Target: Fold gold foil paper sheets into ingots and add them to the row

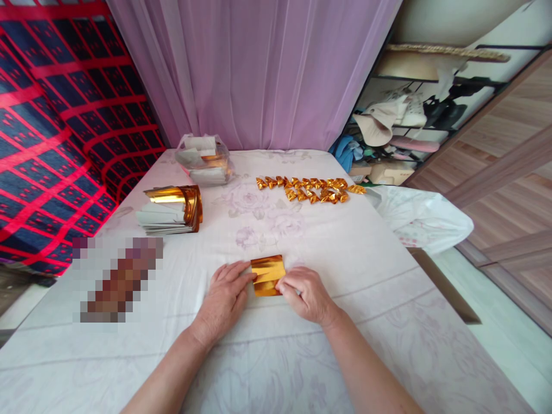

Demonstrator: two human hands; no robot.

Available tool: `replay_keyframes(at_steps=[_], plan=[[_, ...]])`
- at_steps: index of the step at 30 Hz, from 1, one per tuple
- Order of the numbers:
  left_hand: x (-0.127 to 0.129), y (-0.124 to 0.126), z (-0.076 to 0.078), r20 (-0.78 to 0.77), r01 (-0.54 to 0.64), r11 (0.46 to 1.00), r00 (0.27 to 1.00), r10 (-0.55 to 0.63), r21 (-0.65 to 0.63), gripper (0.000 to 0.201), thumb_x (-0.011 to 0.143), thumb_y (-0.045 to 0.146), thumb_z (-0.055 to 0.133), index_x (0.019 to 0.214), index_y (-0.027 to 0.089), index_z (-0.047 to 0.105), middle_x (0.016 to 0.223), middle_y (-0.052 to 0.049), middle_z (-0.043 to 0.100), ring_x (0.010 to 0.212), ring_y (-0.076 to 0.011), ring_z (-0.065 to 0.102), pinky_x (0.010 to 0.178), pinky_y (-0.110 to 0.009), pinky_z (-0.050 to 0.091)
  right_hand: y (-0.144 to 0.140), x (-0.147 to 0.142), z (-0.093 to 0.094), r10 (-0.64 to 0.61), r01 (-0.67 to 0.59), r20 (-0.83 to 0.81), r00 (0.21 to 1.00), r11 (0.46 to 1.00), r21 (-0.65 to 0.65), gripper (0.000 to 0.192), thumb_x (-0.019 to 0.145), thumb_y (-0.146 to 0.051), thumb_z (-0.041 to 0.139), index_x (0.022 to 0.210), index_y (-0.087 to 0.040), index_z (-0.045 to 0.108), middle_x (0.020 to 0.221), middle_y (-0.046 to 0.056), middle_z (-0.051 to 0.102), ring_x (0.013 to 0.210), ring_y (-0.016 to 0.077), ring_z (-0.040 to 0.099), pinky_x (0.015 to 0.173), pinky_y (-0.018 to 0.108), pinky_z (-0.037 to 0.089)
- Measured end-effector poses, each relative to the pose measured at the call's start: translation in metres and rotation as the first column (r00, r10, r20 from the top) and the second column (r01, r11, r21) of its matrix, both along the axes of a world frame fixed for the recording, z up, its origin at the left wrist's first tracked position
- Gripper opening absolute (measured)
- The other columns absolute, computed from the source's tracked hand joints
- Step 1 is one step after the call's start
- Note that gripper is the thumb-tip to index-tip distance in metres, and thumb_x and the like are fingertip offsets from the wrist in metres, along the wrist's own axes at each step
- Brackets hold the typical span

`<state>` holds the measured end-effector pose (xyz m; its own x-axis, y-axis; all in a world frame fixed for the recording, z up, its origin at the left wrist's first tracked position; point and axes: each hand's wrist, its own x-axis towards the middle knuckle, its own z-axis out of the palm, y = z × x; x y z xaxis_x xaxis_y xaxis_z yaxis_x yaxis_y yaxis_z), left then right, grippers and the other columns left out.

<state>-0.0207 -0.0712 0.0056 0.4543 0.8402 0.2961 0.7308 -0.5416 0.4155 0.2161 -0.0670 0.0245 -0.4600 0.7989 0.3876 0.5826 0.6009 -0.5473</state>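
Observation:
A gold foil sheet [267, 272] lies flat on the white flowered tablecloth [345, 253] just in front of me. My left hand [225, 297] presses its left edge with the fingertips. My right hand [305, 292] pinches the sheet's lower right edge. Both hands touch the sheet, and its near part is hidden under my fingers.
A stack of gold and white sheets [172, 210] sits at the left. Several folded gold pieces [308, 190] lie in rows at the far middle. A clear plastic bag [204, 159] stands at the back, a white bag [425, 218] at the right edge. A pixelated patch [116, 279] covers something at the left.

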Motion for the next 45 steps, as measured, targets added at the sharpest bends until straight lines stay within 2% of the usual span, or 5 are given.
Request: replay_keyframes(at_steps=[5, 14, 19, 27, 45], plan=[[0.005, 0.000, 0.001, 0.010, -0.054, 0.999, 0.999, 0.054, -0.004, 0.027, 0.096, 0.030, 0.047, 0.113, 0.025, 0.067, 0.129, -0.008, 0.064, 0.121, -0.0267, 0.056, 0.103, -0.054, 0.042, 0.000, 0.000, -0.004, -0.039, 0.036, 0.086, 0.996, 0.999, 0.029, 0.040, 0.090, -0.024, 0.046, 0.050, -0.020, 0.050, 0.048, -0.002, 0.051, 0.050, 0.0112, 0.046, 0.056, 0.027, 0.031], [0.009, -0.003, 0.004, -0.028, -0.080, 0.996, 0.996, 0.079, -0.036, 0.039, 0.076, 0.036, 0.075, 0.112, 0.024, 0.066, 0.133, -0.009, 0.061, 0.123, -0.0307, 0.054, 0.107, -0.055, 0.038, 0.002, 0.000, -0.007, -0.107, 0.109, 0.088, 0.990, 0.994, -0.024, 0.019, 0.078, -0.020, 0.065, 0.062, -0.022, 0.053, 0.063, -0.004, 0.061, 0.062, 0.0127, 0.056, 0.062, 0.025, 0.040], [0.010, -0.003, 0.007, -0.041, -0.085, 0.995, 0.996, 0.083, -0.053, 0.042, 0.073, 0.033, 0.076, 0.112, 0.024, 0.065, 0.134, -0.009, 0.060, 0.124, -0.0311, 0.054, 0.108, -0.055, 0.037, 0.009, 0.007, -0.011, -0.324, 0.314, 0.087, 0.942, 0.943, 0.109, 0.013, 0.077, -0.021, 0.064, 0.089, -0.023, 0.059, 0.088, 0.004, 0.068, 0.086, 0.0226, 0.060, 0.078, 0.035, 0.045], [0.011, -0.004, 0.007, -0.058, -0.085, 0.995, 0.995, 0.082, -0.058, 0.041, 0.074, 0.033, 0.076, 0.113, 0.023, 0.065, 0.134, -0.009, 0.060, 0.125, -0.0312, 0.053, 0.108, -0.056, 0.036, 0.010, 0.006, -0.022, -0.314, 0.312, 0.044, 0.948, 0.949, 0.046, 0.034, 0.078, -0.017, 0.060, 0.112, -0.024, 0.058, 0.105, 0.005, 0.071, 0.099, 0.0247, 0.060, 0.086, 0.040, 0.045], [0.012, -0.005, 0.007, -0.056, -0.081, 0.996, 0.995, 0.079, -0.031, 0.040, 0.075, 0.031, 0.074, 0.113, 0.023, 0.065, 0.135, -0.011, 0.059, 0.124, -0.0320, 0.053, 0.108, -0.057, 0.037, 0.013, 0.001, -0.030, -0.361, 0.359, -0.058, 0.931, 0.933, -0.037, 0.036, 0.076, -0.016, 0.060, 0.111, -0.024, 0.061, 0.083, 0.001, 0.071, 0.090, 0.0217, 0.065, 0.086, 0.039, 0.050]])
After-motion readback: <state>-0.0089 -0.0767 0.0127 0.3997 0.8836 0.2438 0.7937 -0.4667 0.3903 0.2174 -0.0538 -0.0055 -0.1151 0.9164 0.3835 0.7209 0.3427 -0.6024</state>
